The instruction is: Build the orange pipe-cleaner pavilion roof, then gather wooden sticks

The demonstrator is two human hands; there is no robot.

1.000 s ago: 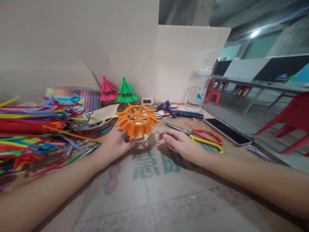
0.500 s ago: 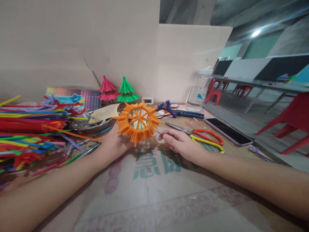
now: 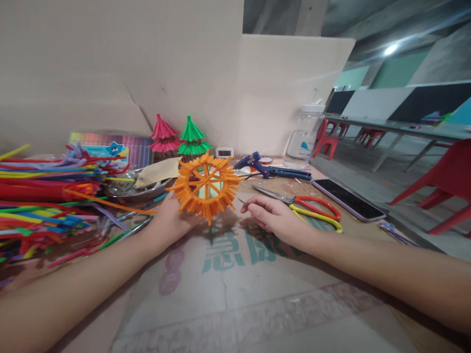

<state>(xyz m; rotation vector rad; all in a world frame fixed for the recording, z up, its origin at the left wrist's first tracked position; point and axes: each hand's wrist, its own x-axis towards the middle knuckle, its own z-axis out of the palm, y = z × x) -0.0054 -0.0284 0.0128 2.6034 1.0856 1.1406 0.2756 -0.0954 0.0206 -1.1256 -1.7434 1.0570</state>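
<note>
Right hand (image 3: 265,214): fingers curled, pinching a thin stick (image 3: 242,201) | left hand (image 3: 172,215): grips the orange wheel (image 3: 207,183) from behind, finger spread hidden; wheel tilted above the surface (image 3: 235,304) | scissors (image 3: 292,200): just beyond right hand | glue gun (image 3: 253,162): beyond wheel | pink tree (image 3: 164,136), green tree (image 3: 192,137): upright near wall (image 3: 206,73)

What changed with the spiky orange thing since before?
The orange wheel has tipped, turning its spoked face more toward us; the left hand still holds it. Nothing was let go: the right hand still pinches a thin stick. The scissors and green tree stayed put.
</note>
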